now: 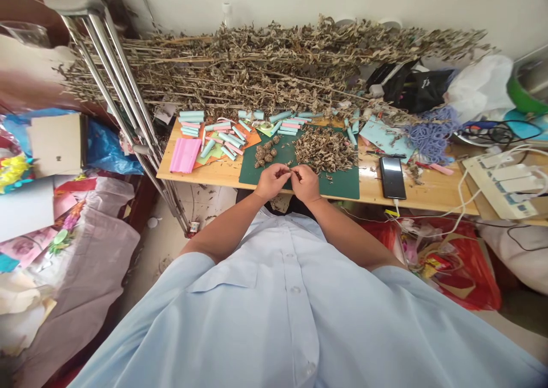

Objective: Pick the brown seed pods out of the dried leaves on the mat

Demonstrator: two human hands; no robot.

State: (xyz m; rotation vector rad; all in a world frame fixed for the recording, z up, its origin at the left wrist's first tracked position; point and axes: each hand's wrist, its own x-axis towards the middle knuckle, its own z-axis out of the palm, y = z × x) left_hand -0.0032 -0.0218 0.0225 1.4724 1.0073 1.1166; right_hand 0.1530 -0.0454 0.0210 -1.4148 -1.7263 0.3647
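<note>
My left hand (pixel 273 181) and my right hand (pixel 305 182) meet at the near edge of a dark green mat (pixel 252 174). Fingertips of both are pinched together around a small bit of what looks like dried leaf (pixel 290 170), mostly hidden by the fingers. Just beyond my left hand sits a cluster of brown leaf balls (pixel 266 151). A loose heap of dried leaves (pixel 324 150) spreads over the mat beyond my right hand.
Rolled blue and pink paper tubes (pixel 222 137) and a pink paper stack (pixel 185 154) lie left on the wooden table (pixel 229 174). Dried stalks (pixel 240 68) line the back. Rightward are a phone (pixel 393 178), purple cord (pixel 433 134) and power strip (pixel 499 182); crutches (pixel 124 91) lean left.
</note>
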